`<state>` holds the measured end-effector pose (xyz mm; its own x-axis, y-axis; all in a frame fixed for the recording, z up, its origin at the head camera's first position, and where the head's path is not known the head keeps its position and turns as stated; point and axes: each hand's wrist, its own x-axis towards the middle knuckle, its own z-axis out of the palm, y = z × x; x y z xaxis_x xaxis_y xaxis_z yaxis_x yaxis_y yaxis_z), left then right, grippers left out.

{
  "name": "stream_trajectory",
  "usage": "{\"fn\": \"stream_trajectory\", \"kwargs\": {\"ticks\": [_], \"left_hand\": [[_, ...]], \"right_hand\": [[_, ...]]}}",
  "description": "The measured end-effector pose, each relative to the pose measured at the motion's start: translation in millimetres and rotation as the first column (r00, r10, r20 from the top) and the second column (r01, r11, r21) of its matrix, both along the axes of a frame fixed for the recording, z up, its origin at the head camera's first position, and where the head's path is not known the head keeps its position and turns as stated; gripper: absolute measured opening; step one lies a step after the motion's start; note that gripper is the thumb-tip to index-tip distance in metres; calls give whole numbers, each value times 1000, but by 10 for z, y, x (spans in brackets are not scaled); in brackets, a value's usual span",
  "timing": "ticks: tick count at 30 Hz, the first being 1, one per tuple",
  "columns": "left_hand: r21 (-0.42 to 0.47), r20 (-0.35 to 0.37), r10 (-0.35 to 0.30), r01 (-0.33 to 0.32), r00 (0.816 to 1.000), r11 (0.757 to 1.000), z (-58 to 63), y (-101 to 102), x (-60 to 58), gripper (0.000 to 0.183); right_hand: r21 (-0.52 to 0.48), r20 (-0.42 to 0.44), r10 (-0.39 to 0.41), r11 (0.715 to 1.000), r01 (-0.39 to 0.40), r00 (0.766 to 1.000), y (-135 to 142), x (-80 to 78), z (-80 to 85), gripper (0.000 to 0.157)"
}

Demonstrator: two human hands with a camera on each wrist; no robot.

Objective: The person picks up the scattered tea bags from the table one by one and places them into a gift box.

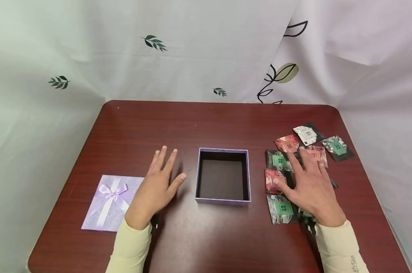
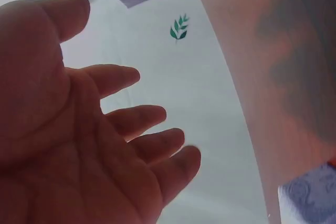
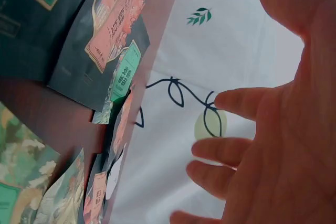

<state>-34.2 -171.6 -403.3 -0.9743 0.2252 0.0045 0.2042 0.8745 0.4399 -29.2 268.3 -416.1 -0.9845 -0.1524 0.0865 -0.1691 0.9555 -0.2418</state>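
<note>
Packets [image 1: 282, 208] point several ways, long axes at differing angles, both hands [image 1: 154, 187] spread

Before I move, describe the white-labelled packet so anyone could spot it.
On the red-brown table, find the packets below and around the right hand. At the group's far edge lies the white-labelled packet. Neighbours' visible labels are green or pinkish red; only this one's is white.

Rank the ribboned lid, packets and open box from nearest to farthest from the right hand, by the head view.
1. Packets, partly covered by the right hand.
2. Open box, left of the packets.
3. Ribboned lid, far left, beyond the left hand.
</note>
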Motion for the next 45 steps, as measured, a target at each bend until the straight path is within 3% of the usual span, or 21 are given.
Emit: {"fn": "stream_trajectory", "kwargs": {"ticks": [6, 11, 14, 18, 21, 26, 39, 45], "left_hand": [[129, 33, -18, 14, 999, 992, 30, 9, 34, 81], [263, 48, -44, 30, 998, 964, 20, 31, 99, 81], [385, 83, -81, 43, 993, 922, -4, 56, 137, 80], [531, 133, -133, 43, 982, 846, -28, 83, 165, 81], [593, 163, -159, 32, 974, 805, -39, 87, 176, 84], [639, 203, -202, 27, 958, 769, -57, 108, 189, 90], [683, 233, -272, 42, 934, 730, -117, 181, 196, 93], [686, 232, -280, 47, 932, 726, -128, 196, 197, 91]], "right_hand": [[2, -21, 128, 992, -128, 992, 6, -32, 79, 101], [-34, 90, 210, 978, -207, 974, -3, -45, 109, 95], [-37, 145, 236, 972, -233, 961, 2, -45, 99, 92], [-16, 166, 259, 965, -260, 951, 22, -48, 74, 88], [-12, 174, 274, 961, -276, 946, 34, -57, 48, 86], [-10, 191, 278, 960, -281, 941, 37, -79, -2, 85], [19, 166, 299, 952, -306, 940, 0, -125, -105, 88], [27, 188, 298, 951, -308, 936, 6, -153, -107, 87]]}}
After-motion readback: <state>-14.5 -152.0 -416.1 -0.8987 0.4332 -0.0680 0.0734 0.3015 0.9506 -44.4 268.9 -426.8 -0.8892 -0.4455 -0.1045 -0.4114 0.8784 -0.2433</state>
